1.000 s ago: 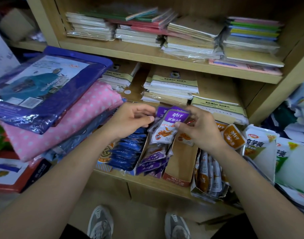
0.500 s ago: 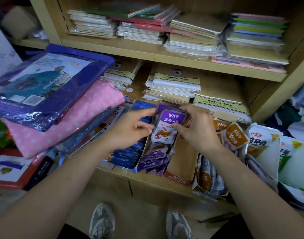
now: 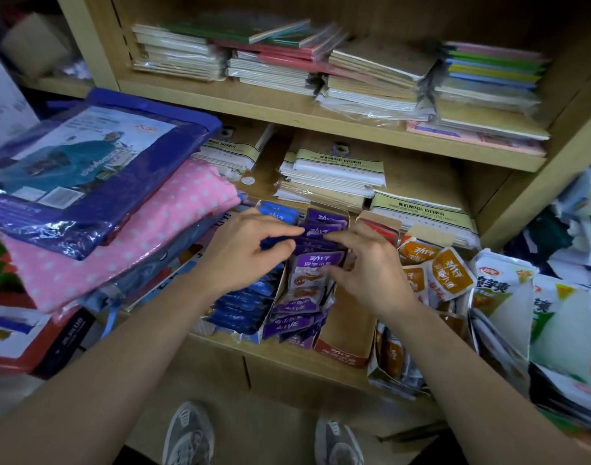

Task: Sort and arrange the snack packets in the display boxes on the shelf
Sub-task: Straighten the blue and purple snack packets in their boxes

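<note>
The step in hand looks like squaring up the purple packets (image 3: 310, 273) in their display box (image 3: 276, 298), which sits toward the front edge of the lower shelf (image 3: 287, 352), between the row of blue packets (image 3: 245, 305) on its left and a brown box (image 3: 349, 330) on its right whose visible front part holds no packets. The purple row runs from the box's back wall down to the front edge, where the nearest packets spill over loosely.

The left hand (image 3: 250, 255) reaches in from the left; its forefinger and thumb are close together and appear to pinch the left edge of the rear purple packets, with the other fingers curled underneath. The right hand (image 3: 371, 271) comes in from the right, its fingers (image 3: 334, 234) bent over the rear packets and its thumb lying against the right edge of the upright front one, so that it grips the bundle between them.

The next move probably calls for pressing the bundle level and seating it deeper in the box, then tidying the slipped packets at the front. Orange packets (image 3: 450, 275) lie loose toward the right end of the shelf, unsorted
</note>
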The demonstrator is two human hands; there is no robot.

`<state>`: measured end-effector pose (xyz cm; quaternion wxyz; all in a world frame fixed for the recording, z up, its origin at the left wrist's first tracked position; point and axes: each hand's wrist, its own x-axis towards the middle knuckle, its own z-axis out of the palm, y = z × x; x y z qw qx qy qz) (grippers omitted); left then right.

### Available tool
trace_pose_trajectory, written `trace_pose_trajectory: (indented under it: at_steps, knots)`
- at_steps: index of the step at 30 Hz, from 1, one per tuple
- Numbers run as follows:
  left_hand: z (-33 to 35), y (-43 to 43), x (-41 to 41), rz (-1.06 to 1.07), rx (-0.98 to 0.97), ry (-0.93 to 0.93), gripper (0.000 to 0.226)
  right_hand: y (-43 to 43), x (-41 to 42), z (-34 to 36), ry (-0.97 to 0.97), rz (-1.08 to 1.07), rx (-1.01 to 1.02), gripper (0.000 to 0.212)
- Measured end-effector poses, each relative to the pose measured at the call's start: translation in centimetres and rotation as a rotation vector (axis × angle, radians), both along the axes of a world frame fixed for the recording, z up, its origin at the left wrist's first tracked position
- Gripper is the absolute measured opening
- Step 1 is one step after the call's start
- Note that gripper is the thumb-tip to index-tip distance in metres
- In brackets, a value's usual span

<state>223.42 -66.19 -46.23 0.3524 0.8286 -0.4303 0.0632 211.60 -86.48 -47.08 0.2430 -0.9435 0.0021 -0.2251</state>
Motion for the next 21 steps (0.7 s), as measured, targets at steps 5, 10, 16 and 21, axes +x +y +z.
trace_pose_trajectory:
  at_steps: [5, 10, 16, 21]
  knots:
    - [0.0, -0.2, -0.6, -0.074, 0.078, -0.058, 0.041, 0.4, 0.4, 0.0, 0.054, 0.026, 0.033, 0.054]
    - [-0.7, -0.7, -0.4, -0.085, 0.045, -0.139, 0.017, -2.2, -0.5, 1.3, 0.225, 0.021, 0.333, 0.049]
    - [-0.5, -1.1, -0.5, -0.116, -0.003, -0.186, 0.016, -3.0, 0.6, 1.0, 0.125, -0.082, 0.249, 0.022]
    - [-0.8, -1.6, -0.4, -0.022, -0.069, -0.292, 0.018, -2.4, 2.0, 0.4, 0.035, -0.108, 0.218, 0.005]
